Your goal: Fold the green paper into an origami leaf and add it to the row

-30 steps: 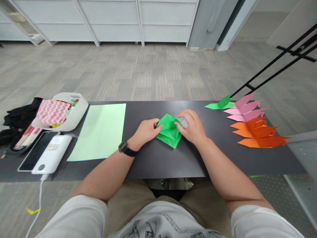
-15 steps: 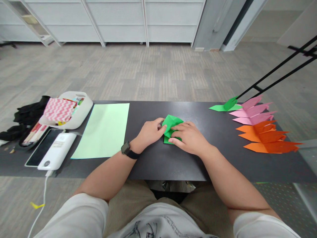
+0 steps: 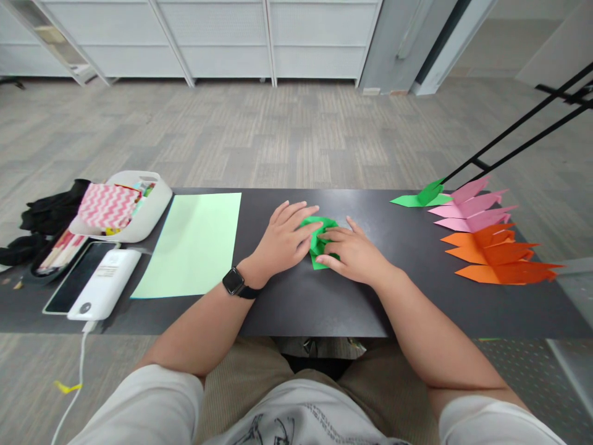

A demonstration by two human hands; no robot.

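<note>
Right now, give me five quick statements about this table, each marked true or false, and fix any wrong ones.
1. The left hand and the right hand both have fingers over the green folded paper. True.
2. The black watch is on the right wrist. False: the black watch is on the left wrist.
3. The pale green sheet lies left of both hands. True.
4. The orange folded papers lie farther from the person than the pink folded papers. False: the orange ones are nearer.
5. A white cable runs from the white device. True.
</note>
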